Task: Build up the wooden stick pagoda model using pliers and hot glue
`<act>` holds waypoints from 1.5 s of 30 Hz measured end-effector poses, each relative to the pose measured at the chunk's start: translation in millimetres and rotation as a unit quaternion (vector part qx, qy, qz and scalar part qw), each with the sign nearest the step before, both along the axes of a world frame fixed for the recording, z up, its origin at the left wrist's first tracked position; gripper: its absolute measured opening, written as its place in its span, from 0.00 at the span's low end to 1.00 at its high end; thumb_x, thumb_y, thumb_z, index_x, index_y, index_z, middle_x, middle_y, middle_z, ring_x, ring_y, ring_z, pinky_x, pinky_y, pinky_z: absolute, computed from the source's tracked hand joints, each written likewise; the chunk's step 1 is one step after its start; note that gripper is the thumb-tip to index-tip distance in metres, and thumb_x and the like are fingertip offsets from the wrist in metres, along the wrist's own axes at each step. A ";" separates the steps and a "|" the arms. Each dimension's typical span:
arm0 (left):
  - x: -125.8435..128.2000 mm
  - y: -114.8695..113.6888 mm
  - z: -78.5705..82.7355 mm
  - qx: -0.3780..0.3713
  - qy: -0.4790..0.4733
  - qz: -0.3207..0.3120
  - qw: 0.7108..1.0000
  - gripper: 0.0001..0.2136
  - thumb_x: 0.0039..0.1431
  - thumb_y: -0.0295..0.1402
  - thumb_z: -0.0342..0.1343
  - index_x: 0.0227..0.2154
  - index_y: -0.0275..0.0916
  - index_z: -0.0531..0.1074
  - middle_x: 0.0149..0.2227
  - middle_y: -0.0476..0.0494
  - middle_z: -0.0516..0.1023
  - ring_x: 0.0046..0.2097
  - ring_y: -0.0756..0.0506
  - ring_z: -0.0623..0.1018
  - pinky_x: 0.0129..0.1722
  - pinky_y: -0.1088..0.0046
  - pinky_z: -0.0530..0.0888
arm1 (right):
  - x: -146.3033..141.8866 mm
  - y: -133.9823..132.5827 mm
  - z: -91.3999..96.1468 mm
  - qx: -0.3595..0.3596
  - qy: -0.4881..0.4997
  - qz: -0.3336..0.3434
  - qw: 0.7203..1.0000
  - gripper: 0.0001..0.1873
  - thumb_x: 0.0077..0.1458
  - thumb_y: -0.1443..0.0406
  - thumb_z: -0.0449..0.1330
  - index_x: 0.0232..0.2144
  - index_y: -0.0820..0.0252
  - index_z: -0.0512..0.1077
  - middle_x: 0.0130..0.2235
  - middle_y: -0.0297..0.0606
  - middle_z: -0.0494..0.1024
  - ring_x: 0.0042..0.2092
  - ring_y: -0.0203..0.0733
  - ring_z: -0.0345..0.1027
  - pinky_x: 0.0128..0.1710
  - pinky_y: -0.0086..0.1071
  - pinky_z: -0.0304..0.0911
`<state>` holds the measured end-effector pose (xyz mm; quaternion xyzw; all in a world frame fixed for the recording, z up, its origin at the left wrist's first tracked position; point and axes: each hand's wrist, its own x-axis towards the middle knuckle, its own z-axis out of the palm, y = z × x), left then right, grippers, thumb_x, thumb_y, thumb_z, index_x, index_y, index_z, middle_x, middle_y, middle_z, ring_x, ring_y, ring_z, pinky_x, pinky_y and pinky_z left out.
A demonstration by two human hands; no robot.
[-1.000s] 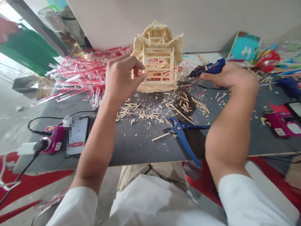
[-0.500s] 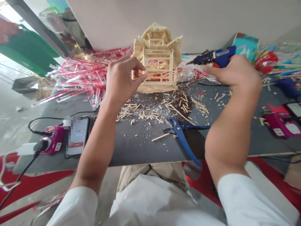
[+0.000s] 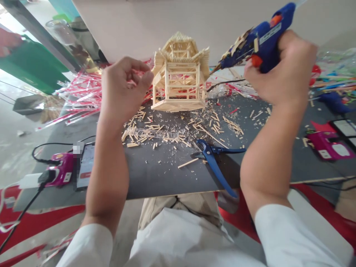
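We see the dark flat board (image 3: 167, 174), its near edge bare, the middle full of wood chips. At its far edge stands the stick house (image 3: 179, 76), pale and latticed. Our right hand (image 3: 280, 68) grips the blue plastic glue gun (image 3: 257, 39) above it. Our left hand (image 3: 122, 87) is loosely curled beside the house, fingertips pinched; whether they hold something we cannot tell.

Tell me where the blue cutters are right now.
The blue cutters lie on the dark board's near edge, between the forearms, in front of the stick house.

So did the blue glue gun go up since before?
Yes. The glue gun in the right hand rose from beside the stick house's base to above its roof.
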<state>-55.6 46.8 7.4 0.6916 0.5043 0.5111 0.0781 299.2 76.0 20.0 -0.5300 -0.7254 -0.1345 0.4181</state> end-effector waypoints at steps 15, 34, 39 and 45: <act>-19.0 -7.1 17.2 -0.213 -0.176 -0.186 0.943 0.20 0.45 0.13 0.52 0.38 0.35 0.82 0.38 0.43 0.83 0.29 0.56 0.73 0.24 0.83 0.64 | -8.0 -0.3 -0.4 0.025 -0.075 0.018 0.997 0.16 0.45 0.67 0.65 0.40 0.54 0.80 0.30 0.35 0.78 0.30 0.42 0.63 0.33 0.36 0.56; -4.1 -13.6 14.7 -0.035 -0.149 -0.187 0.970 0.14 0.54 0.27 0.71 0.43 0.34 0.77 0.43 0.44 0.86 0.52 0.43 0.85 0.58 0.59 0.82 | -12.0 -4.4 4.3 -0.017 -0.080 0.017 0.997 0.15 0.49 0.65 0.64 0.41 0.54 0.82 0.34 0.37 0.82 0.36 0.46 0.74 0.37 0.36 0.61; -3.1 -18.2 15.5 -0.056 -0.164 -0.165 0.971 0.12 0.58 0.20 0.67 0.44 0.37 0.77 0.42 0.44 0.87 0.46 0.44 0.87 0.49 0.65 0.86 | -10.7 -3.8 2.8 -0.031 -0.076 0.013 0.997 0.18 0.48 0.66 0.65 0.44 0.53 0.82 0.36 0.38 0.82 0.36 0.46 0.72 0.39 0.36 0.61; 2.0 -23.3 19.3 -0.071 -0.165 -0.145 0.973 0.11 0.59 0.17 0.63 0.42 0.37 0.78 0.36 0.45 0.87 0.38 0.44 0.88 0.40 0.67 0.88 | -10.6 -2.3 2.0 -0.021 -0.080 0.018 0.996 0.15 0.47 0.66 0.66 0.40 0.55 0.82 0.33 0.37 0.81 0.35 0.45 0.71 0.36 0.36 0.59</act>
